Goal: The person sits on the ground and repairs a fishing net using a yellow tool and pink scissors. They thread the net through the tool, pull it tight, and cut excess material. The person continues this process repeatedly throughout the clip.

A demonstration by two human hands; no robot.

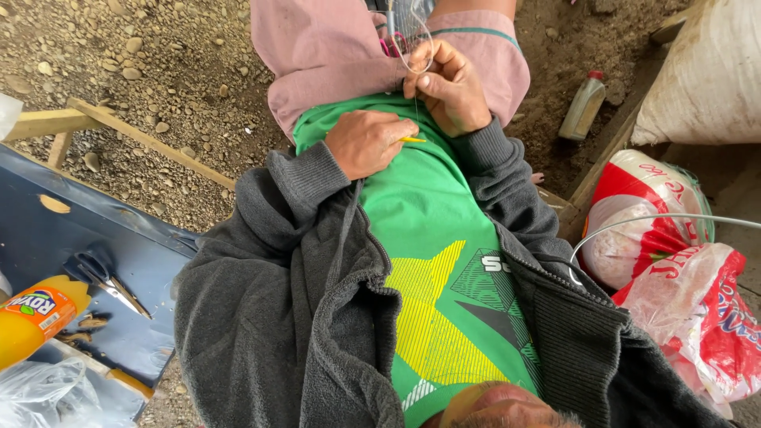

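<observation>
A fine net point(408, 36) of clear line lay over the person's knees, against pink shorts point(333, 47), with a single strand running down from it toward a small yellow needle point(413, 139) at the hem of a green shirt point(432, 206). The ground below was bare earth scattered with pebbles point(158, 71), and nothing of a room showed beyond it. To the person's left sat a blue board point(119, 246) carrying scissors point(103, 277) and an orange bottle point(36, 317), with a wooden frame point(103, 127) behind it. On the other side lay a grey bottle with a red cap point(583, 105), a white sack point(705, 79) and red-and-white plastic bags point(674, 261); a thin white cable point(634, 223) curved across them. The open grey jacket point(285, 301) hid much of both forearms. The left hand point(366, 143) was curled nearly closed, pinching the yellow needle between thumb and fingers at the shirt. The right hand point(448, 87) was closed to a pinch on the net's edge, thumb pressed against the fingers, holding the mesh just above the needle.
</observation>
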